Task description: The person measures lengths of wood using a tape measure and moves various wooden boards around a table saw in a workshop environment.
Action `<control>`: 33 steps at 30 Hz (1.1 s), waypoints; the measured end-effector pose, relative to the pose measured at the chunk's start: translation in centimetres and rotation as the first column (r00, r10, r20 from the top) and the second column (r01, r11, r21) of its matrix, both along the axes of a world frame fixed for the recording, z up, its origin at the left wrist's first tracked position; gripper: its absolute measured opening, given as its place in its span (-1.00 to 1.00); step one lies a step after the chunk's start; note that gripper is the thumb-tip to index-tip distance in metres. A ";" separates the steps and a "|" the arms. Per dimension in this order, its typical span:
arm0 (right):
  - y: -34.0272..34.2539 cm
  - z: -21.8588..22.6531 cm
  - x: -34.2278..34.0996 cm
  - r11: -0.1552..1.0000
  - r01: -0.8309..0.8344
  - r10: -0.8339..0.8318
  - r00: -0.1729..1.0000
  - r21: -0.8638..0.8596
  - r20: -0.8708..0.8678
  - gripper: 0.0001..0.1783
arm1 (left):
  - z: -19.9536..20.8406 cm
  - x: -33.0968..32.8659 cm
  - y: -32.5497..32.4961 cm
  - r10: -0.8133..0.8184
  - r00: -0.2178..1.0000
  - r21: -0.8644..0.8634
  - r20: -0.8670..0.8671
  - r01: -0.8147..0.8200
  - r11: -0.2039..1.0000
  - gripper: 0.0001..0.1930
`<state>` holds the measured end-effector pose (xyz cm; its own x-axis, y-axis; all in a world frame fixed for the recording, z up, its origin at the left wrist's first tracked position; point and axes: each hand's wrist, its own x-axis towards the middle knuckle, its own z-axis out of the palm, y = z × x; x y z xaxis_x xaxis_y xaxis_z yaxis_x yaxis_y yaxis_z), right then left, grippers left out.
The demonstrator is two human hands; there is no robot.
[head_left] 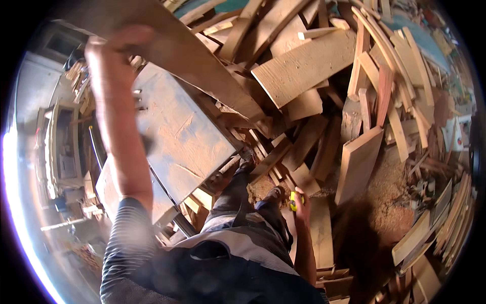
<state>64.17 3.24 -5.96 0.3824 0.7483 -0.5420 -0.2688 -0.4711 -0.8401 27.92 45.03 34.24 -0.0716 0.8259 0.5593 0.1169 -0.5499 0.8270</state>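
Observation:
My left arm reaches up to the far left, where my left hand, smeared by motion, grips the edge of a long wide wooden board. The board slants from the upper left toward the middle, above a dusty grey-blue metal machine table. Its lower end lies close to the wood pile. Low beside my right leg, my right hand is closed around a yellow-and-black tape measure; no drawn-out tape shows.
Planks and offcuts lie heaped across the far side and right. A thick board leans upright near sawdust on the floor. More stacked strips stand at the right edge. Scraps lie around my feet.

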 end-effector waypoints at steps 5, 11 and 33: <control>4.0 5.1 3.0 0.978 -0.061 0.126 0.935 0.200 -0.332 -0.44 | 7.9 -10.0 -14.6 0.173 0.918 0.080 0.358 -0.215 0.973 -0.47; 7.6 8.6 2.0 0.957 0.083 0.168 0.623 0.279 -0.764 -0.50 | -5.7 -1.8 -29.4 0.246 0.481 -0.197 0.841 -0.151 0.969 -0.05; 8.5 8.9 -12.2 0.847 -0.531 0.461 0.749 -0.015 -0.476 -0.66 | -32.5 -27.5 -46.8 0.646 -0.248 -0.691 0.722 -0.213 0.691 0.28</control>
<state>51.96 11.73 2.90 -0.3260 0.6670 -0.6699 -0.2837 -0.7450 -0.6037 0.43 -1.78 1.77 -0.6867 0.3425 -0.6412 -0.6934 -0.5735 0.4362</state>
